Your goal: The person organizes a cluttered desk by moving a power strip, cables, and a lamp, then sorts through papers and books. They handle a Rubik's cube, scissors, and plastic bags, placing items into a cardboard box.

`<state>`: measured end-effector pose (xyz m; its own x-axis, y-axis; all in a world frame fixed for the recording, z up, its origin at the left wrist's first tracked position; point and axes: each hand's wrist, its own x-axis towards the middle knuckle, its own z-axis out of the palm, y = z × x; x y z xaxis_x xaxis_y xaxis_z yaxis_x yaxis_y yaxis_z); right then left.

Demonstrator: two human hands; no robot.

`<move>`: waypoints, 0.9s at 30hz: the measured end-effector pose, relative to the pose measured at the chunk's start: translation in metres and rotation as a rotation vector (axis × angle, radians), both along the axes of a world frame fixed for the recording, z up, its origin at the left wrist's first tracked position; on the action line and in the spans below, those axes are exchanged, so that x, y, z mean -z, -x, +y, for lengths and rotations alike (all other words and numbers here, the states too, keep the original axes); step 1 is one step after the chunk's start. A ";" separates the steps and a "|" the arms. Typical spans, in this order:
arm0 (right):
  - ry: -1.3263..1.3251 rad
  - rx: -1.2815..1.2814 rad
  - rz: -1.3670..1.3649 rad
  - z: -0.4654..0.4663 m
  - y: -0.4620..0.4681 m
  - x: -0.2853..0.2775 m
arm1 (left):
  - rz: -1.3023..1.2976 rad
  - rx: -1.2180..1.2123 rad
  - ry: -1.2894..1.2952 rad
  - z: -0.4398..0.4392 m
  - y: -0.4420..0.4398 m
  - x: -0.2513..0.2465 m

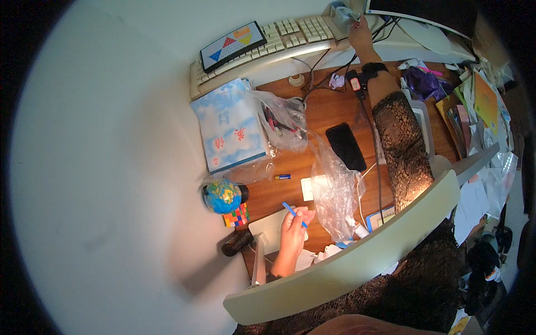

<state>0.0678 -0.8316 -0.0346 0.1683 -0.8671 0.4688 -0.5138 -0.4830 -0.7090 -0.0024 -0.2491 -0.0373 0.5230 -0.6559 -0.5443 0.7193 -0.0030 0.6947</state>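
My left hand [292, 229], lit by the lamp, holds a slim blue stick-like tool [288, 207] between thumb and fingers above the wooden desk [272, 197]. Farther off, my right hand [361, 38] reaches to the end of the keyboard shelf, its fingers at a clear plastic bag [344, 16]. Whether they pinch the bag is too small to see. A dark strap [374, 69] circles the right wrist. Near the left hand are a white square card [307, 189], a small battery [282, 177] and a crumpled clear plastic bag [335, 197].
A curved lamp panel [347, 268] crosses the foreground. Leftward are a small globe [224, 196], a puzzle cube [237, 215], a black cylinder [237, 243] and bagged booklets [230, 125]. A black phone [346, 146] lies mid-desk. Behind stand a keyboard [293, 31], a propped phone [233, 46] and a monitor [423, 14].
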 end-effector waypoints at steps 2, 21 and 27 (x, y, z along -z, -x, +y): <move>-0.047 -0.027 -0.052 -0.003 0.004 0.006 | -0.012 0.007 -0.006 0.000 0.000 0.001; 0.149 -0.174 0.066 0.021 0.006 -0.032 | 0.013 -0.039 -0.033 0.003 -0.003 0.004; 0.363 -0.233 0.021 0.041 -0.007 -0.035 | 0.012 -0.036 -0.034 0.001 -0.003 0.007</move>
<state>0.0748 -0.7902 0.0001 0.3528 -0.5846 0.7306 -0.3743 -0.8038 -0.4624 0.0007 -0.2476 -0.0441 0.5389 -0.6178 -0.5726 0.7279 -0.0005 0.6857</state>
